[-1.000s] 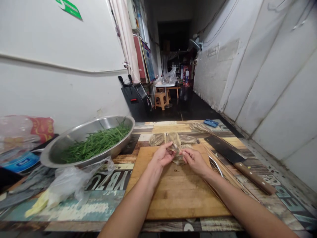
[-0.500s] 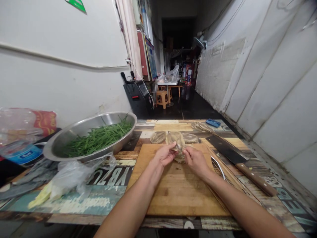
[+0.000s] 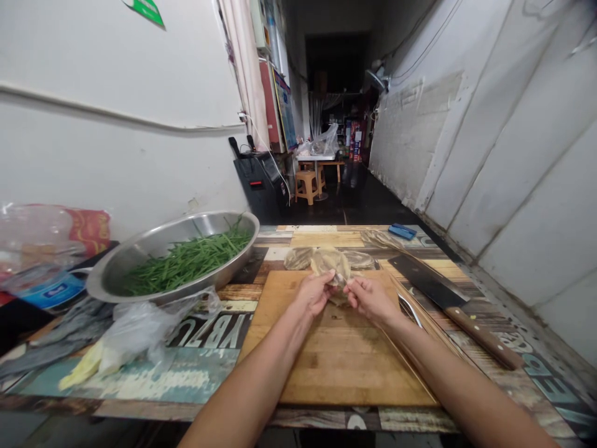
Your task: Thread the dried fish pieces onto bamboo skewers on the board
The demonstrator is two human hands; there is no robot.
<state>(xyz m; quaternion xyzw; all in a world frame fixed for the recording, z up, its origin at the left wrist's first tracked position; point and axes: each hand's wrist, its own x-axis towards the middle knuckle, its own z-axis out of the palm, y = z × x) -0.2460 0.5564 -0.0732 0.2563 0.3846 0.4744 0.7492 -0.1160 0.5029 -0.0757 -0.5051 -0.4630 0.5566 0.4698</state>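
Observation:
Over the far part of the wooden cutting board (image 3: pixel 336 361), my left hand (image 3: pixel 317 291) pinches a thin, brownish, half-translucent wrinkled piece of food (image 3: pixel 332 264); its exact kind I cannot tell. My right hand (image 3: pixel 370 298) is closed at the near edge of that piece, fingertips close to the left hand's. A thin bamboo skewer (image 3: pixel 410 367) runs from under the right hand back along the forearm; its tip is hidden by the fingers. Similar flat pieces (image 3: pixel 298 258) lie beyond the board, some on skewers.
To the right lie a cleaver (image 3: pixel 426 283) with a wooden handle, a bundle of skewers (image 3: pixel 441 339) and a blue object (image 3: pixel 402 231). On the left stand a steel basin (image 3: pixel 100 289) of cut green stalks, a plastic bag (image 3: pixel 135 333) and a grey cloth (image 3: pixel 69 336).
The right hand has shifted slightly, and the skewer beneath its forearm shows at a different place. The piece in the left hand has turned a little and looks broader.

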